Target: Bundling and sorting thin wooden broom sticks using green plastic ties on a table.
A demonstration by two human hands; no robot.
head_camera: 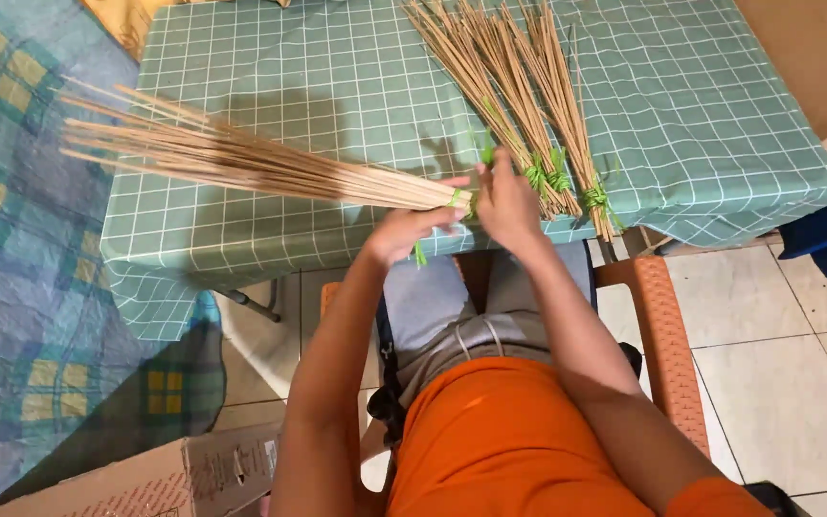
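— Holding the bundle of thin sticks (241,163) by its tied end, the left hand (404,233) has its fingers pressed together around the stems, while the right hand (507,201) pinches the green tie (458,198). The bundle lies at nine o'clock from the hands, fanning out over the bench (318,86).

— What could go wrong?

— The tie looks only half secured; if the pinch slackens, the sticks may splay and roll off the bench edge. The fanned tips overhang at ten o'clock, so a tug could tip them towards the floor.

— And the count?

— One bundle in hand, and what look like three tied bundles (519,105) at one o'clock, though they overlap. One checked cloth, one orange chair (658,325), one cardboard box (174,479) at seven o'clock.
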